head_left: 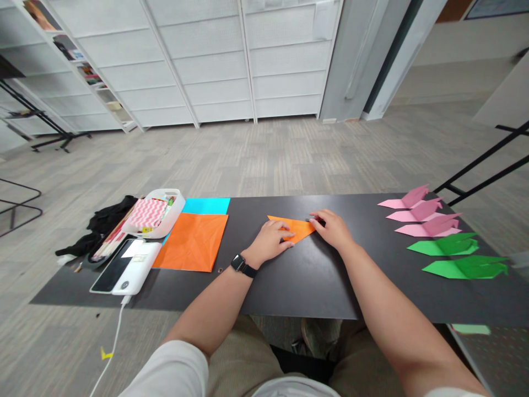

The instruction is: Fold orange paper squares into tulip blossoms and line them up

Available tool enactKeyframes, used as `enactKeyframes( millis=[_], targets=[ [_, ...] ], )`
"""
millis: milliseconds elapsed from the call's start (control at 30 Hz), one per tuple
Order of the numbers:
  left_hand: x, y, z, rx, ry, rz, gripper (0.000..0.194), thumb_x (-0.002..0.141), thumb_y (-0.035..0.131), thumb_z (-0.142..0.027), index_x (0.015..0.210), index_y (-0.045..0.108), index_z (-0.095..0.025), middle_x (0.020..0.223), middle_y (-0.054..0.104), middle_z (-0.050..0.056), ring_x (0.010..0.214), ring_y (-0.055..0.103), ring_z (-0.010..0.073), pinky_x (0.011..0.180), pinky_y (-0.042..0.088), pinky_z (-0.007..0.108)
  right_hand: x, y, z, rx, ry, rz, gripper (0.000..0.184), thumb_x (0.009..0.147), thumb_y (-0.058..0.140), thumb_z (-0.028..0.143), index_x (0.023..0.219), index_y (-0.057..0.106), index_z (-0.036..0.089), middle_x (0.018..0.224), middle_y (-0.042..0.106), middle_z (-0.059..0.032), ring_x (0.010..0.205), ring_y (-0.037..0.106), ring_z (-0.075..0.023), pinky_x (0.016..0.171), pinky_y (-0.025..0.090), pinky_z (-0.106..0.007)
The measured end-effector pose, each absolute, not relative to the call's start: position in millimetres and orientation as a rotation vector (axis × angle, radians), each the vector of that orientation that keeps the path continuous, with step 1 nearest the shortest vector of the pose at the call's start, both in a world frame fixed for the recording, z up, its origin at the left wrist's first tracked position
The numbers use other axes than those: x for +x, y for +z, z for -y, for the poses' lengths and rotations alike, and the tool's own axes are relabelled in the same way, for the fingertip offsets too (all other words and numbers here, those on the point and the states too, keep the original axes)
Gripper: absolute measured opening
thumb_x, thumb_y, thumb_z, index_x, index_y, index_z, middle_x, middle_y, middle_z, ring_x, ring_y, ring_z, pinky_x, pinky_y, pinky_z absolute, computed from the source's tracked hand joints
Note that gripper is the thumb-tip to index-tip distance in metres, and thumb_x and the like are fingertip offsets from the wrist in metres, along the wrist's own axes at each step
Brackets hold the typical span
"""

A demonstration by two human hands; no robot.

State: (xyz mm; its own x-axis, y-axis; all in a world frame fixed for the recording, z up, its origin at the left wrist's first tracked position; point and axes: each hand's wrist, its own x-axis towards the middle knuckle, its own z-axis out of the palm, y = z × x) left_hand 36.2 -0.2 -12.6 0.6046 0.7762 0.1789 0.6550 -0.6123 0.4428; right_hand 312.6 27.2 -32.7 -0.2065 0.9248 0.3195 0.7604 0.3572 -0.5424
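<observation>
A folded orange sheet of paper (303, 226), roughly a triangle, lies on the dark table between my hands. My left hand (269, 240), with a black watch on its wrist, rests over the paper's left part, its fingers apart and touching it. At the right corner, the thumb and forefinger of my right hand (334, 228) close on the paper's tip. Part of the sheet is hidden under my left fingers.
Left on the table (285, 286) are orange sheets (192, 242), a blue sheet (209, 205), a white basket (176, 212), a phone (113, 267) and a cabled white power bank (138, 270). On the right stand three pink folded birds (421, 212) and two green ones (458, 267).
</observation>
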Motion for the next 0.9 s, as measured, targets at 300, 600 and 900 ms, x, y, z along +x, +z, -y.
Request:
enactKeyframes(
  millis=[300, 600, 900],
  targets=[
    [37.5, -15.7, -0.9, 2.508, 0.552, -1.171, 0.029, 0.092, 0.08, -0.045, 0.117, 0.081, -0.031, 0.128, 0.072, 0.004, 0.124, 0.063, 0.0261, 0.115, 0.046, 0.046, 302.0, -24.3, -16.6, -1.387, 0.291, 2.126, 0.039, 0.097, 0.062, 0.043, 0.131, 0.072, 0.025, 0.119, 0.07, -0.0109, 0.115, 0.066, -0.0299, 0.105, 0.052, -0.049],
    [35.9, -16.7, -3.9, 2.489, 0.566, -1.181, 0.027, 0.091, 0.081, -0.047, 0.112, 0.081, -0.03, 0.124, 0.073, 0.003, 0.121, 0.064, 0.0248, 0.113, 0.043, 0.046, 272.9, -35.3, 0.1, -1.546, 0.217, 2.251, 0.101, 0.086, 0.07, 0.062, 0.17, 0.027, 0.026, 0.156, 0.051, -0.0186, 0.145, 0.047, -0.0408, 0.124, 0.031, -0.067],
    [35.7, -13.8, -4.8, 2.465, 0.511, -1.193, 0.031, 0.09, 0.082, -0.049, 0.116, 0.081, -0.032, 0.129, 0.072, 0.003, 0.126, 0.062, 0.0259, 0.115, 0.041, 0.048, 289.7, -46.2, -6.7, -1.784, 0.287, 2.151, 0.109, 0.081, 0.075, 0.071, 0.169, 0.029, 0.025, 0.17, 0.036, -0.0206, 0.16, 0.026, -0.0465, 0.128, 0.018, -0.071]
  ],
)
